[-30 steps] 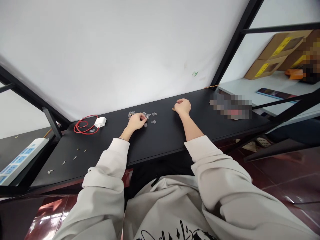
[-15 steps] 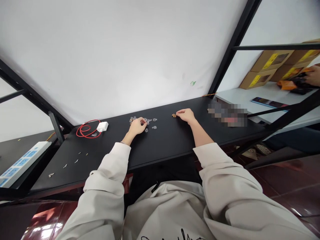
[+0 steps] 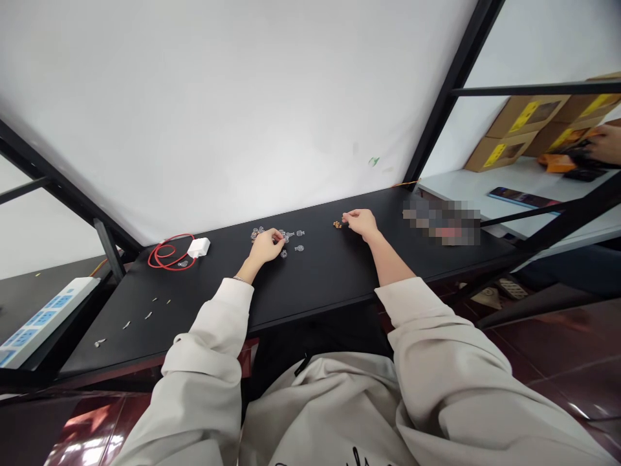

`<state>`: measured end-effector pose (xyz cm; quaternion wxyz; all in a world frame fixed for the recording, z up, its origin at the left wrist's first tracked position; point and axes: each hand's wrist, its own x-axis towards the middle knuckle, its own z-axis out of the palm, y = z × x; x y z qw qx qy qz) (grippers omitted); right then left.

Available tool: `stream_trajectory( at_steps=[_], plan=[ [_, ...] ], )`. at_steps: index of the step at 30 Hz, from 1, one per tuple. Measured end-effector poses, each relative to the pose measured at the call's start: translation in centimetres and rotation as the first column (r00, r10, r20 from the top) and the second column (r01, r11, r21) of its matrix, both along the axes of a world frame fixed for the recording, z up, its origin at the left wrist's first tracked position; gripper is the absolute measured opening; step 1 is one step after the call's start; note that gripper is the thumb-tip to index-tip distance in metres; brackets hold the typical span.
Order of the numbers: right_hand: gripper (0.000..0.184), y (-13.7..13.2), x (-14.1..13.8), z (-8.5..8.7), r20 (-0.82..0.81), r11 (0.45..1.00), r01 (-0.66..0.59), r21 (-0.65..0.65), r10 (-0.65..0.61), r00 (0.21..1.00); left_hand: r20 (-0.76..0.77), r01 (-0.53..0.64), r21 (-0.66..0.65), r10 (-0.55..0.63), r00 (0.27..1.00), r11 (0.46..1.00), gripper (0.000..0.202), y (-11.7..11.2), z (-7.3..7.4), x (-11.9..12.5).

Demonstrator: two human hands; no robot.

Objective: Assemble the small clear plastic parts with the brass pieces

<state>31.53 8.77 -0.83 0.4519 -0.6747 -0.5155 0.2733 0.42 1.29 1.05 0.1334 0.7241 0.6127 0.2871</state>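
Small clear bottle-shaped pieces point(image 3: 299, 248) lie loosely on the black table point(image 3: 315, 278), several of them around my left hand point(image 3: 268, 245). That hand rests among them with thumb and fingers pinched together; whatever is between the fingertips is too small to make out. To the right, a little pile of orange-brown corks or similar bits point(image 3: 337, 225) sits on the tabletop. My right hand point(image 3: 361, 222) is just right of this pile, fingertips closed in a pinch slightly above the surface. What it pinches, if anything, cannot be made out.
A coiled red cable point(image 3: 160, 252) with a white charger point(image 3: 198, 247) lies at the left, several tiny pieces point(image 3: 148, 315) nearer the front. A power strip point(image 3: 43, 320) stands far left. Black frame posts flank the table. Another person's hand point(image 3: 606, 144) is at the far right, by cardboard boxes point(image 3: 504, 152).
My right hand has lifted slightly from the orange-brown pile, its fingertips now a little above it. My left hand stays in the same place among the clear pieces.
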Motion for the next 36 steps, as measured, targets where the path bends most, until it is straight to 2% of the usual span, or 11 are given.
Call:
stream_trajectory(
  at_steps=[3, 6, 10, 15, 18, 21, 25, 29, 36],
  plan=[
    [0.015, -0.8, -0.6, 1.0, -0.221, 0.999, -0.018, 0.029, 0.024, 0.975, 0.019, -0.012, 0.014, 0.011, 1.000, 1.000, 0.013, 0.1, -0.1, 0.0],
    [0.016, -1.4, -1.0, 1.8, -0.421, 0.997, -0.058, 0.057, 0.077, 0.904, 0.073, -0.001, 0.028, -0.001, 0.997, 1.000, 0.015, 0.3, -0.4, 0.0],
    [0.014, -1.6, -1.4, 2.2, -0.532, 0.991, -0.111, 0.073, 0.133, 0.836, 0.126, 0.025, 0.003, -0.025, 0.992, 1.000, 0.018, 0.5, -0.8, -0.2],
    [0.020, -2.3, -3.8, 1.7, -0.494, 0.960, -0.238, 0.147, 0.280, 0.823, 0.150, 0.094, 0.055, -0.101, 0.983, 0.994, 0.021, 0.5, -1.0, 0.0],
    [0.026, -3.0, -6.9, 1.4, -0.469, 0.903, -0.378, 0.204, 0.429, 0.772, 0.162, 0.142, 0.074, -0.152, 0.975, 0.987, 0.020, 0.6, -1.0, 0.0],
    [0.026, -3.5, -10.2, 1.3, -0.425, 0.849, -0.485, 0.208, 0.525, 0.737, 0.192, 0.189, 0.034, -0.192, 0.962, 0.981, 0.016, 0.7, -1.2, -0.1],
    [0.020, -3.3, -13.2, 1.0, -0.287, 0.831, -0.527, 0.179, 0.557, 0.780, 0.154, 0.185, 0.004, -0.183, 0.971, 0.983, 0.017, 0.8, -1.2, -0.2],
    [0.014, -3.4, -13.9, 0.3, -0.173, 0.799, -0.562, 0.215, 0.598, 0.783, 0.092, 0.191, 0.005, -0.190, 0.977, 0.982, 0.015, 0.8, -0.9, -0.2],
    [0.013, -4.0, -13.1, -0.6, -0.135, 0.734, -0.630, 0.255, 0.672, 0.728, 0.057, 0.203, 0.014, -0.204, 0.977, 0.979, 0.012, 0.7, -0.5, -0.2]
  ],
)
